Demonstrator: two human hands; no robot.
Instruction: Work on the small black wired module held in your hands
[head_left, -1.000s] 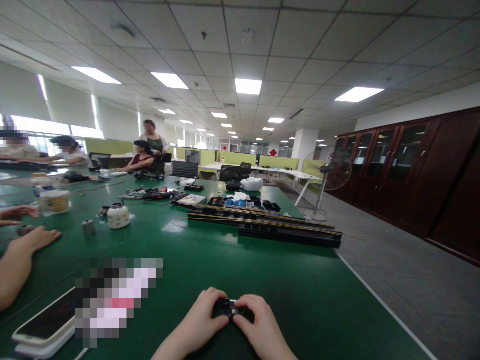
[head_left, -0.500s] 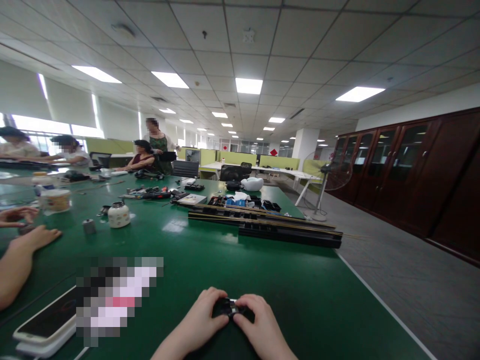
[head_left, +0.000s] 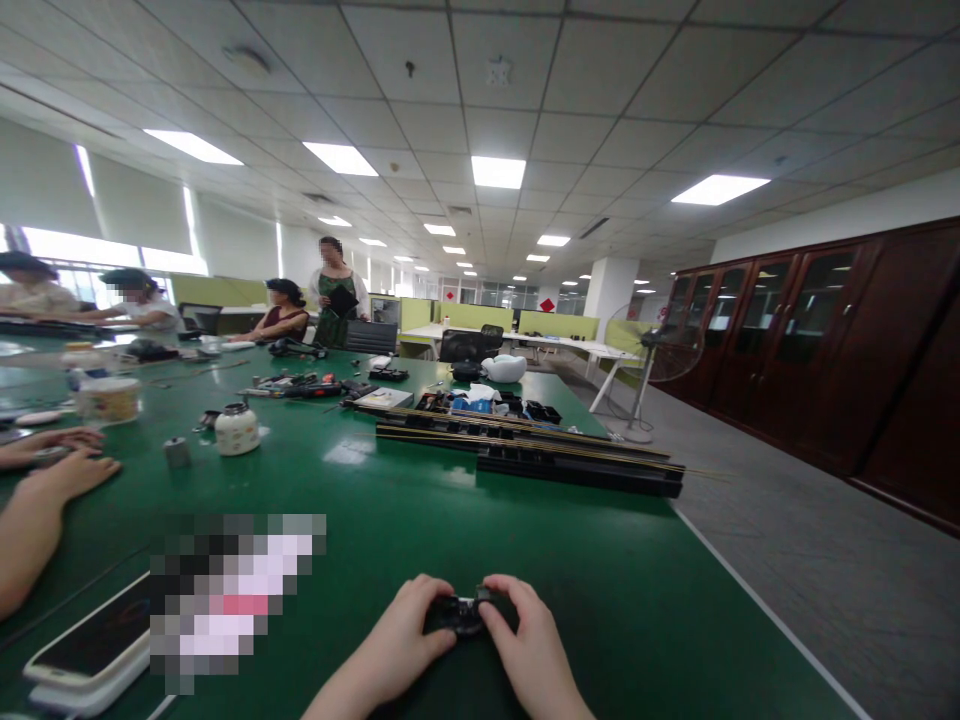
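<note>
At the near edge of the green table (head_left: 390, 530) my left hand (head_left: 405, 635) is closed around a small black part with shiny bits (head_left: 463, 614). Thumb and forefinger of my right hand (head_left: 531, 640) pinch a small dark piece (head_left: 484, 593) at the right end of that part. Whether the two pieces touch or are joined I cannot tell. My fingers cover much of both, and their exact kind does not show.
Left of my hands lie a phone (head_left: 97, 630) and a blurred-out patch. Another person's hands (head_left: 71, 465) rest at the left edge. A white jar (head_left: 238, 430) and a grey cylinder (head_left: 177, 453) stand beyond. Long black rails (head_left: 577, 470) lie ahead on the right.
My right hand has drawn slightly away from the left and now pinches a small dark piece, exposing more of the black part. The standing person in the background has moved right.
</note>
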